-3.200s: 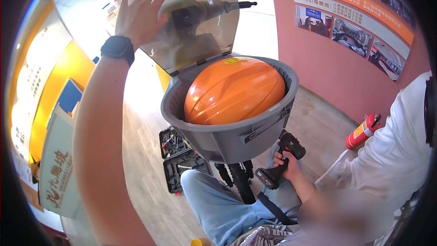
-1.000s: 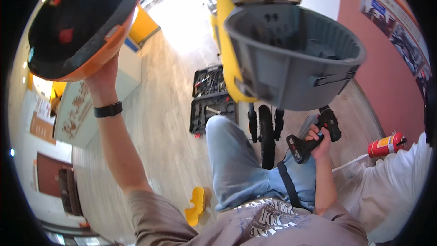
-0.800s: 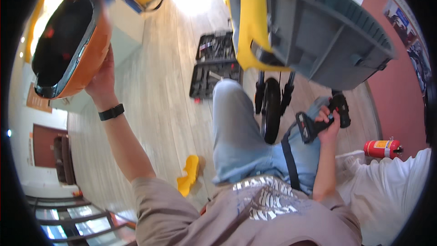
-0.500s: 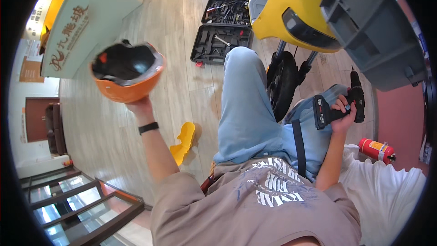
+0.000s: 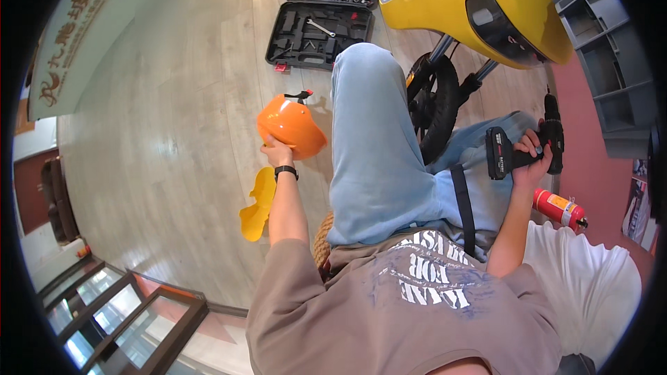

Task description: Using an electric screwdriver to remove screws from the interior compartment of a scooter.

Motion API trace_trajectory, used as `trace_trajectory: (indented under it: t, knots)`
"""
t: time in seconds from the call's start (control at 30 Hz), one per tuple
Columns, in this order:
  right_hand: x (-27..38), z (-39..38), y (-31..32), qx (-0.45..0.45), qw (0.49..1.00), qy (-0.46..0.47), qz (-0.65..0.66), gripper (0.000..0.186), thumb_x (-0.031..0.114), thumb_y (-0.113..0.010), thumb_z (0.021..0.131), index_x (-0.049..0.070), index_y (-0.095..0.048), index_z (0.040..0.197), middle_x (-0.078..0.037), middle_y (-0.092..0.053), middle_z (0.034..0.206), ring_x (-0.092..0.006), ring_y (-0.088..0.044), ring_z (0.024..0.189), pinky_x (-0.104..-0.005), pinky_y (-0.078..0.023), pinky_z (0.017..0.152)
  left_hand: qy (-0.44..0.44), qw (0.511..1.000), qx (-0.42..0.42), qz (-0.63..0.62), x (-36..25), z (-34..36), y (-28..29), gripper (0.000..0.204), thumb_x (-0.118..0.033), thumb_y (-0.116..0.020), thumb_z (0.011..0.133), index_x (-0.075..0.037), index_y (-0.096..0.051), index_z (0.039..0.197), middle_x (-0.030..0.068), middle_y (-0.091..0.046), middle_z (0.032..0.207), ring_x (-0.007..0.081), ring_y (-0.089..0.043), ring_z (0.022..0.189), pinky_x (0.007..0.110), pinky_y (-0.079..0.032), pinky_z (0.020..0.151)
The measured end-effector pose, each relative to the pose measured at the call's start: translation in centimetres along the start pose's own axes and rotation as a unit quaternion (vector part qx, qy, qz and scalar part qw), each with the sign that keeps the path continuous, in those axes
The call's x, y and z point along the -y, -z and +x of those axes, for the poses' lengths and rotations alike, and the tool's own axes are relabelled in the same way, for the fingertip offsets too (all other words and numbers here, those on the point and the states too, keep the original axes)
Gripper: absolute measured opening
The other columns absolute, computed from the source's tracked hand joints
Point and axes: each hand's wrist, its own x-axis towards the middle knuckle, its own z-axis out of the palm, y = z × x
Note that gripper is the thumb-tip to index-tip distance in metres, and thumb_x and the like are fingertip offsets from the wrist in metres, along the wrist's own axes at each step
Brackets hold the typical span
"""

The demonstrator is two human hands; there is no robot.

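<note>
I see left hand point(image 5: 278, 152) gripping helmet point(image 5: 290, 125), 10 o'clock, not yet released | right hand point(image 5: 531, 158) wrapped round drill point(image 5: 553, 130), 3 o'clock, applied to nothing

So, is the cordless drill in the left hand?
No, the left hand holds the orange helmet, while the right hand grips the cordless drill.

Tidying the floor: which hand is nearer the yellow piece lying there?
Left. The left hand, with the helmet, is just beyond the yellow piece; the right hand, holding the drill, is far off to the right.
</note>
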Motion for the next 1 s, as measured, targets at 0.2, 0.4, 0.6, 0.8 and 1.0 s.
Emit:
trace_trajectory:
  t: [0.2, 0.4, 0.6, 0.8, 1.0]
  knots:
    - [0.0, -0.9, -0.4, -0.019, 0.999, 0.001, -0.034, 0.066, 0.011, -0.065, 0.090, 0.012, -0.043, 0.152, -0.002, -0.041, 0.092, -0.0097, -0.046, 0.073, -0.0309, -0.043, 0.079, 0.013, 0.988, -0.039, 0.148, 3.4, 1.6, -3.1, 0.072, -0.057, -0.050, 0.100, 0.004, -0.042, 0.139, 0.0334, -0.063, 0.125, 0.0506, -0.061, 0.115, 0.056, -0.047, 0.100]
    - [0.7, -1.6, -0.6, -0.058, 0.994, 0.003, -0.091, 0.067, 0.013, -0.067, 0.091, 0.013, -0.041, 0.153, -0.002, -0.041, 0.092, -0.0088, -0.045, 0.073, -0.0300, -0.043, 0.077, -0.059, 0.961, -0.065, 0.263, 3.9, 1.0, -4.6, 0.081, -0.064, -0.051, 0.096, -0.003, -0.037, 0.147, 0.0348, -0.057, 0.128, 0.0507, -0.059, 0.115, 0.058, -0.049, 0.098]
    - [-0.1, -1.6, -1.3, -0.065, 0.992, 0.005, -0.112, 0.067, 0.016, -0.066, 0.091, 0.014, -0.041, 0.153, -0.001, -0.042, 0.089, -0.0074, -0.045, 0.071, -0.0287, -0.042, 0.074, -0.164, 0.894, -0.047, 0.414, 4.8, 1.4, -4.3, 0.087, -0.070, -0.052, 0.092, -0.005, -0.040, 0.149, 0.0327, -0.054, 0.130, 0.0475, -0.058, 0.117, 0.057, -0.049, 0.095]
    - [-1.7, -0.7, -1.9, -0.094, 0.989, 0.052, -0.104, 0.061, 0.015, -0.064, 0.091, 0.018, -0.046, 0.149, 0.000, -0.043, 0.088, -0.0071, -0.045, 0.067, -0.0279, -0.042, 0.071, -0.202, 0.854, -0.044, 0.477, 8.5, 3.5, -6.0, 0.092, -0.073, -0.050, 0.092, -0.004, -0.040, 0.152, 0.0346, -0.050, 0.137, 0.0484, -0.058, 0.120, 0.059, -0.050, 0.096]
    - [-0.6, -3.0, -4.1, -0.168, 0.974, 0.126, -0.080, 0.053, 0.014, -0.063, 0.089, 0.017, -0.051, 0.141, 0.001, -0.047, 0.086, -0.0083, -0.048, 0.067, -0.0288, -0.046, 0.071, -0.219, 0.889, -0.011, 0.402, 8.9, 9.1, -7.6, 0.088, -0.067, -0.053, 0.093, 0.001, -0.042, 0.147, 0.0316, -0.050, 0.138, 0.0478, -0.057, 0.120, 0.058, -0.049, 0.098]
